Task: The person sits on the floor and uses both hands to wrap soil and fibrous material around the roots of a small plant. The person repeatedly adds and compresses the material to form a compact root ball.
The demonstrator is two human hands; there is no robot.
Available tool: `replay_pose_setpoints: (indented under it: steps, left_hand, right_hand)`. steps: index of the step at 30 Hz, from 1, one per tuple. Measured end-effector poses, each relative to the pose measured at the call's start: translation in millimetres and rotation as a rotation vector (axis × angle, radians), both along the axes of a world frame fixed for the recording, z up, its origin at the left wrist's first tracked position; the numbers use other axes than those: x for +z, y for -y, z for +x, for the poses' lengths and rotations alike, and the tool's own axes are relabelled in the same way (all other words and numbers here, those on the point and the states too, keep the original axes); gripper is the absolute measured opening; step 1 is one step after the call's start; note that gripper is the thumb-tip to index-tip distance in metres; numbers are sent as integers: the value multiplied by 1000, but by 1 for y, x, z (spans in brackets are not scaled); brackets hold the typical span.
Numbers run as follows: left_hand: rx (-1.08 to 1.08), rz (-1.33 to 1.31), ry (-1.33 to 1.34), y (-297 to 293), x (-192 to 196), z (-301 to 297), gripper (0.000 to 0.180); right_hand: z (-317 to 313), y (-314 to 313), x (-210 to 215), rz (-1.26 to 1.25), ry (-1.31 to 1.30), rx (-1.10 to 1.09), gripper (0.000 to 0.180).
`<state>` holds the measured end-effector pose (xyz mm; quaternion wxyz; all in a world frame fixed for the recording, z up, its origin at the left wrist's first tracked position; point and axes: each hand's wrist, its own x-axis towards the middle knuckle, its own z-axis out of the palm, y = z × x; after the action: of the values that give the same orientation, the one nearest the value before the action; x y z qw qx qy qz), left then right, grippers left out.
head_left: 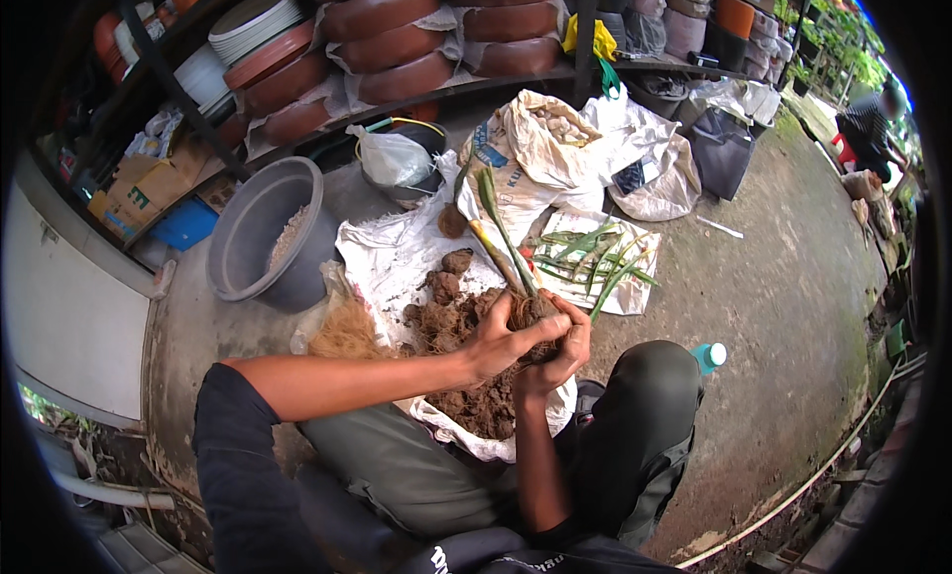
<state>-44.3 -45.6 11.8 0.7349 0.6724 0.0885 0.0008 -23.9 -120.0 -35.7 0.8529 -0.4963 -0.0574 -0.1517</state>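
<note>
I can see from here that the left hand (504,346) and the right hand (567,348) are both closed around the root clump (531,313) of a plant (509,260), its long green leaves pointing away from the person. The plant is just above a heap of brown soil (468,411), which lies on a white sack (380,249) (a big grey tub (235,249) stands to the left).

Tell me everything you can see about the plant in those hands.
The plant has long, strap-like green growth and a yellowish-brown stalk above a tangle of brown, fibrous, soil-coloured roots. It tilts, its top pointing away from the person and a little left. Fingers of the left hand and right hand close around its root end, partly hiding it. It is held over a heap of brown, clumpy soil.
</note>
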Motion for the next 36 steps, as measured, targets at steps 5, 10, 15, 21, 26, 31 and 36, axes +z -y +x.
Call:
replay_pose_setpoints:
  steps: [5, 10, 15, 21, 26, 31, 36]
  left_hand:
    - [84, -105, -38, 5, -8, 6, 46]
    - [163, 210, -125, 2, -26, 12, 43]
    - [78, 60, -83, 1, -25, 23, 33]
    - [-52, -54, 23, 8, -3, 26, 42]
    - [-42, -106, 4, -2, -5, 32, 46]
    - [57, -124, -91, -6, -9, 34, 41]
    - [96, 29, -81, -13, -13, 38, 39]
  right_hand:
    - [-1, -8, -8, -51, 9, -99, 49]
    - [2, -2, -13, -123, 23, -103, 46]
    - [7, -2, -1, -137, -40, -122, 43]
    - [17, 5, -10, 87, -187, -29, 45]
    - [16, 4, -9, -226, 31, -89, 52]
    - [22, 0, -24, -314, 85, -52, 61]
    - [17, -6, -29, -281, 25, 8, 66]
